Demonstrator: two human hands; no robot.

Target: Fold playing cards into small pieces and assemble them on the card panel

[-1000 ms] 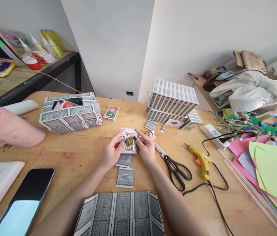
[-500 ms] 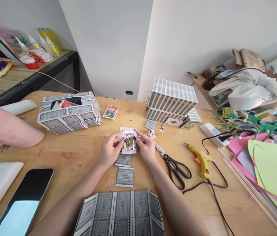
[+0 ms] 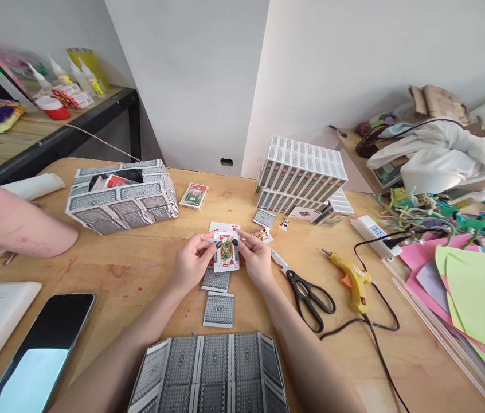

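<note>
A jack of hearts playing card (image 3: 226, 254) is held up by both hands, its face toward me. My left hand (image 3: 194, 258) pinches its left edge, thumb in front and fingers behind. On the right edge, my right hand (image 3: 256, 258) grips it the same way. Behind and below the card lie other cards, partly hidden. Two grey-backed card pieces (image 3: 219, 310) rest below the hands. Closest to me is a panel of joined grey-backed cards (image 3: 212, 370). Scissors (image 3: 306, 292) with black handles lie right of my right hand.
A yellow glue gun (image 3: 353, 281) with its cord lies at right, near a power strip (image 3: 375, 235). Boxed card decks (image 3: 300, 172) are stacked at the back. A card-covered box (image 3: 122, 201) and a phone (image 3: 42, 350) are on the left.
The top edge of the held jack has tipped slightly, and its lower edge sits a little lower. Both hands keep their grip; everything else stays in place.
</note>
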